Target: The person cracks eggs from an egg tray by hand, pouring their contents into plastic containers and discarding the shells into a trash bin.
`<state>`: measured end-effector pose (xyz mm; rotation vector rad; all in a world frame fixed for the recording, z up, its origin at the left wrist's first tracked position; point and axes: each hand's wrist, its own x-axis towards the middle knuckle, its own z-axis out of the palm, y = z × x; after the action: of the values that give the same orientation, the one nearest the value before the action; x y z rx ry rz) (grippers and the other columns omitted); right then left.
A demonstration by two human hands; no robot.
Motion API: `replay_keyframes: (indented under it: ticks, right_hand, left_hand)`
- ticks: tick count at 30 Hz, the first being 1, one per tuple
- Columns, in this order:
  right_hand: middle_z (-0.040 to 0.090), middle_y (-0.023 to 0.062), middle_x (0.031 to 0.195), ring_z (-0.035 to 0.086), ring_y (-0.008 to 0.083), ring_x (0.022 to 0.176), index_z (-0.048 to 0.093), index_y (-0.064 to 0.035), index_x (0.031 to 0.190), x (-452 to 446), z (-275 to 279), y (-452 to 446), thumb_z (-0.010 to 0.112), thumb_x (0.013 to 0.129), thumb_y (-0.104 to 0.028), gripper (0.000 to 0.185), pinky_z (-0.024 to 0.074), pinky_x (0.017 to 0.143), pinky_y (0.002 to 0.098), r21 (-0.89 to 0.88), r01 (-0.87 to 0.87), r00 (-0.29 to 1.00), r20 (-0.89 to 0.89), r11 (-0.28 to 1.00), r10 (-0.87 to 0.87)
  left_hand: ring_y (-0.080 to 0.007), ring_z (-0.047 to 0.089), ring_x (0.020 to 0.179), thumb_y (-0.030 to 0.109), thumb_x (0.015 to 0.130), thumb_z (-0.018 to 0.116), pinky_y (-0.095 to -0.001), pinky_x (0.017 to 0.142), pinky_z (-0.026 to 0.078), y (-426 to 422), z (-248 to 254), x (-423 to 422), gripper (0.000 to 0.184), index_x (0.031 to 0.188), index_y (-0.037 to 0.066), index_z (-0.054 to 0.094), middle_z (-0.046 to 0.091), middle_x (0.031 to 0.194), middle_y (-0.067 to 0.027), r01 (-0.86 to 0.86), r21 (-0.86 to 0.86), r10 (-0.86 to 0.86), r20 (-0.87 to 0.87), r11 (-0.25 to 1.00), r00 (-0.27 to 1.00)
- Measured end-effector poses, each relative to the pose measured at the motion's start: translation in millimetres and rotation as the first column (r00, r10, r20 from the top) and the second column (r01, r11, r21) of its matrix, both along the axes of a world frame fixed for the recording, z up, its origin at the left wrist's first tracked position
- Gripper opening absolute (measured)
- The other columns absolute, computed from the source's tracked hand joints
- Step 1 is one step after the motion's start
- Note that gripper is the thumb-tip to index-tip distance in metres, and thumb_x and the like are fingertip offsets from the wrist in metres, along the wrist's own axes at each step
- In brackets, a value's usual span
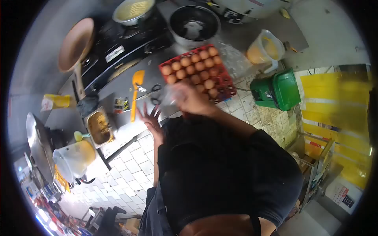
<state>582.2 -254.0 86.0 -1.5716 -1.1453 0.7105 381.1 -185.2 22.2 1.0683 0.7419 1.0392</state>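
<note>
My left hand is open at the counter's near edge, its fingers spread and nothing in it. It is nearest to an orange spatula and a pair of dark-handled scissors. My right hand, partly blurred, is curled over the near left corner of a red egg tray. A clear, blurred patch, perhaps thin plastic, shows at its fingers; I cannot make out what it is. Brown eggs fill most of the tray, and some cups at its right side hold none. My right hand hides part of the tray.
Behind the tray stands a black-lined bowl; to its right, a jug of yellow liquid. A pan and a pot are near the stove. Left are a metal container and bucket. A green bin stands on the floor.
</note>
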Motion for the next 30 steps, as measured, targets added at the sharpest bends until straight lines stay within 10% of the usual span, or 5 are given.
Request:
replay_keyframes:
  ticks: [5, 11, 16, 26, 30]
  right_hand:
    - [0.066, 0.0161, 0.101, 0.066, 0.0259, 0.096, 0.062, -0.0022, 0.111, 26.7, -9.9, -47.0, 0.062, 0.094, -0.011, 0.02, 0.0526, 0.084, 0.0373, 0.269, -0.043, 0.924, 0.378, 0.962, -0.064]
    - [0.064, 0.0033, 0.092, 0.063, 0.0134, 0.078, 0.058, -0.0052, 0.106, 157.7, -46.3, -178.0, 0.055, 0.098, -0.014, 0.013, 0.053, 0.069, 0.0305, 0.09, 0.207, 0.916, -0.368, 0.974, -0.16]
    - [0.064, 0.0036, 0.092, 0.061, 0.0129, 0.074, 0.061, -0.0088, 0.107, 209.7, -71.9, -240.9, 0.054, 0.094, -0.016, 0.016, 0.0489, 0.062, 0.0265, -0.355, 0.731, 0.332, -0.561, 0.582, -0.759]
    - [0.047, 0.0129, 0.14, 0.052, 0.0302, 0.125, 0.042, -0.0075, 0.14, 244.7, -0.9, -108.2, 0.068, 0.088, -0.045, 0.069, 0.047, 0.103, 0.0481, -0.062, 0.653, -0.048, -0.998, 0.755, -0.041]
    - [0.053, 0.0148, 0.134, 0.052, 0.0289, 0.126, 0.046, -0.0043, 0.139, 213.0, -5.6, -95.2, 0.07, 0.088, -0.036, 0.064, 0.0439, 0.104, 0.0439, 0.073, 0.564, 0.711, -0.549, 0.823, -0.439]
  left_hand:
    - [-0.0334, 0.03, 0.143, 0.083, 0.089, 0.026, -0.0472, 0.116, 0.024, -50.0, 64.8, 110.2, 0.103, 0.157, 0.007, 0.01, 0.025, 0.158, -0.0188, 0.316, 0.041, -0.314, -0.05, 0.948, 0.948]
    - [-0.038, 0.04, 0.137, 0.048, 0.097, 0.056, -0.0474, 0.112, 0.034, -73.5, 37.2, 106.9, 0.07, 0.145, 0.001, 0.037, 0.034, 0.153, -0.0219, 0.237, -0.019, -0.23, -0.332, 0.971, 0.915]
    - [-0.0461, 0.036, 0.138, 0.028, 0.083, 0.077, -0.051, 0.11, 0.036, -81.2, 8.8, 101.4, 0.074, 0.145, 0.006, 0.043, 0.028, 0.154, -0.0269, 0.521, 0.593, 0.224, -0.764, 0.614, 0.605]
    - [-0.0428, 0.037, 0.139, 0.019, 0.083, 0.076, -0.0469, 0.11, 0.038, -92.4, 2.8, 84.2, 0.07, 0.145, 0.012, 0.045, 0.028, 0.156, -0.0247, 0.409, 0.603, 0.273, -0.733, 0.685, 0.623]
    - [-0.0402, 0.044, 0.133, 0.016, 0.085, 0.073, -0.046, 0.107, 0.041, -124.2, 11.9, 78.0, 0.06, 0.139, 0.008, 0.049, 0.037, 0.151, -0.023, 0.279, 0.628, 0.365, -0.696, 0.726, 0.618]
